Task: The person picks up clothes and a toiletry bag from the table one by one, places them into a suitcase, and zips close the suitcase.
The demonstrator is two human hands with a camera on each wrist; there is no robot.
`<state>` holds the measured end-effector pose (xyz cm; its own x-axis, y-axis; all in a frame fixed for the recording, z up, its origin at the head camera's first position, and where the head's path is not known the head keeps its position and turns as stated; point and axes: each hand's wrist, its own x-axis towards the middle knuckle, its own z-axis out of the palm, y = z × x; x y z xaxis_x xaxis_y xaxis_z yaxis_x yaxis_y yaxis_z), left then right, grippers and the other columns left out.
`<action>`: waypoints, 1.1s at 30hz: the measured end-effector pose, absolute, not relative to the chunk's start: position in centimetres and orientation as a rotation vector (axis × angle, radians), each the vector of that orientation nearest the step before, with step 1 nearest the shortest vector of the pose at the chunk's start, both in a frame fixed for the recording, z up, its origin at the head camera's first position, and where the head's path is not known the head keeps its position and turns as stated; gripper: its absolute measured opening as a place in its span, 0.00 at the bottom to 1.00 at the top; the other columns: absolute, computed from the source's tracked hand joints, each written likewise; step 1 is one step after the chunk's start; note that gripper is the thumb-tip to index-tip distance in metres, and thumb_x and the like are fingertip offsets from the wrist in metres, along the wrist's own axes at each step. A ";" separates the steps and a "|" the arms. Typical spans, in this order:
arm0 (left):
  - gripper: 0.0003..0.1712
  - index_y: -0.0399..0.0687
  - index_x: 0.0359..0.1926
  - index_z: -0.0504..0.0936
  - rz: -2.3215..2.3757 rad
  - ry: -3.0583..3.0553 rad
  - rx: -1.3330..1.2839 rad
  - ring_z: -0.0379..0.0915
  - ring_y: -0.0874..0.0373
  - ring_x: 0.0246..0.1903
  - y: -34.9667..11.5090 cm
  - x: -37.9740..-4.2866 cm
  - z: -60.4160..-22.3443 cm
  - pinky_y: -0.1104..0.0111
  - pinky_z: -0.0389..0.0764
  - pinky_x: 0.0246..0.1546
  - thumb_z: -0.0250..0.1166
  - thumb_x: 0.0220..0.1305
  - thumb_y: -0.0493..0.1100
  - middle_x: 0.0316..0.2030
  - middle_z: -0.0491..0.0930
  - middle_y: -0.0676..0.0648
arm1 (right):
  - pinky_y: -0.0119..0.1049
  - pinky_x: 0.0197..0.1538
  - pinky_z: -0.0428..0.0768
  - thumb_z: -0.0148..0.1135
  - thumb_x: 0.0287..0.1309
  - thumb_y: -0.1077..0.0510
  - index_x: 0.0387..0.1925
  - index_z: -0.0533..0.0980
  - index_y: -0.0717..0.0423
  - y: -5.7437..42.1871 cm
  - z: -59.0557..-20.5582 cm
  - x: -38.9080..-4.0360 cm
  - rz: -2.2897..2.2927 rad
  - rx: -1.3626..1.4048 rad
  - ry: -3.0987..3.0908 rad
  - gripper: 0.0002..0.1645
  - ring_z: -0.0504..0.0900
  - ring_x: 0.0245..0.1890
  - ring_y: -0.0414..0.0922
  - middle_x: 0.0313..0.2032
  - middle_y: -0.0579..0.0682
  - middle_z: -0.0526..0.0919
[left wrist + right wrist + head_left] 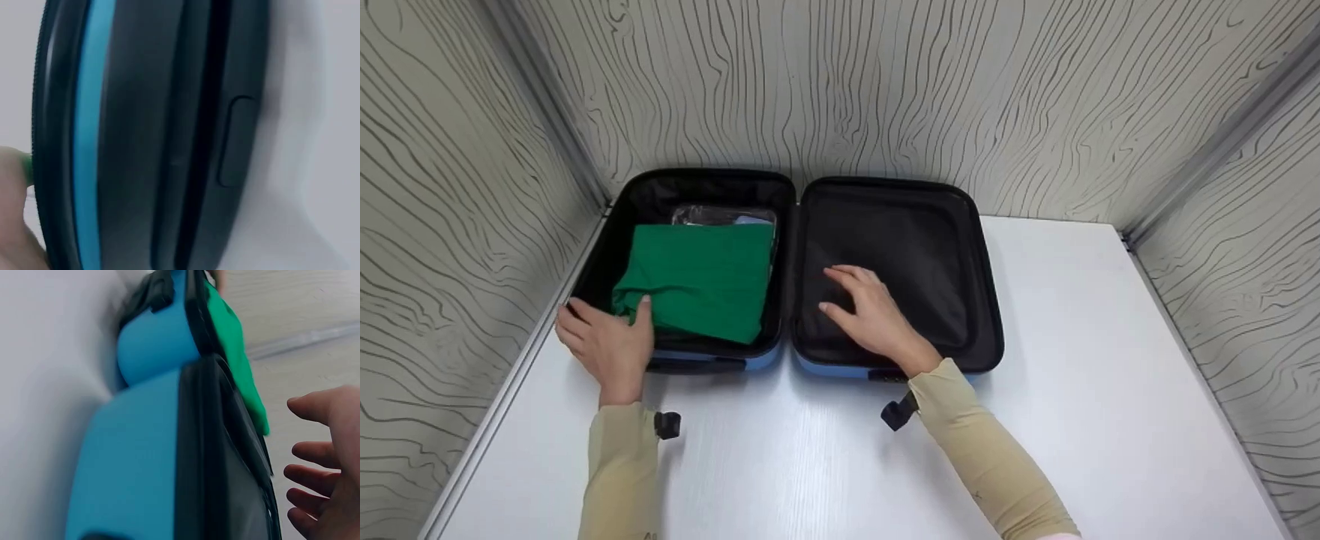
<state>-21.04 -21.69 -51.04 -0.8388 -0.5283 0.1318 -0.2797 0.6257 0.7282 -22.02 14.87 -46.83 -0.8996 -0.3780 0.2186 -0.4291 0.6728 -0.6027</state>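
Green cloth [701, 274], one, folded: laid in the left half of the blue-and-black suitcase [907, 247], placing judged largely done, straightening and closing apparently outstanding. Left grip [615, 345], spread wide at the suitcase's near left corner, contact with the cloth uncertain; right grip [877, 315], wide and holding nothing, above the suitcase's right half. Cloth roughly rectangular, rumpled at the near left, flatter toward the far edge, partly covering a clear packet [701, 215] at the suitcase's far left side.
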 end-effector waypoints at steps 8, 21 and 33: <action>0.58 0.32 0.78 0.27 -1.333 -2.309 0.851 0.47 0.30 0.71 -22.7 -20.4 -52.4 0.48 0.52 0.72 0.57 0.73 0.57 0.75 0.40 0.26 | 0.48 0.67 0.66 0.63 0.71 0.51 0.71 0.71 0.59 19.3 -46.7 -21.4 1.096 0.460 -2.755 0.32 0.68 0.66 0.51 0.65 0.55 0.73; 0.43 0.25 0.71 0.44 -1.410 -2.319 0.910 0.62 0.24 0.60 -24.1 -19.9 -52.1 0.41 0.63 0.62 0.56 0.69 0.46 0.64 0.58 0.19 | 0.52 0.66 0.68 0.63 0.71 0.53 0.70 0.70 0.61 27.6 -46.6 -20.0 1.161 0.085 -2.651 0.31 0.71 0.64 0.56 0.63 0.61 0.74; 0.48 0.27 0.71 0.42 -1.431 -2.399 0.911 0.62 0.24 0.61 -24.7 -19.7 -51.5 0.42 0.64 0.63 0.58 0.66 0.49 0.65 0.60 0.18 | 0.56 0.65 0.69 0.58 0.73 0.45 0.76 0.58 0.64 33.6 -50.4 -17.6 1.340 -0.326 -2.658 0.41 0.67 0.67 0.63 0.67 0.67 0.67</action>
<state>-19.69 -24.72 -51.48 -0.7889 -0.5997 -0.1339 -0.4028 0.3401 0.8498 -17.62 33.56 -50.40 -0.9656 0.2578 0.0336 0.1263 0.5782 -0.8061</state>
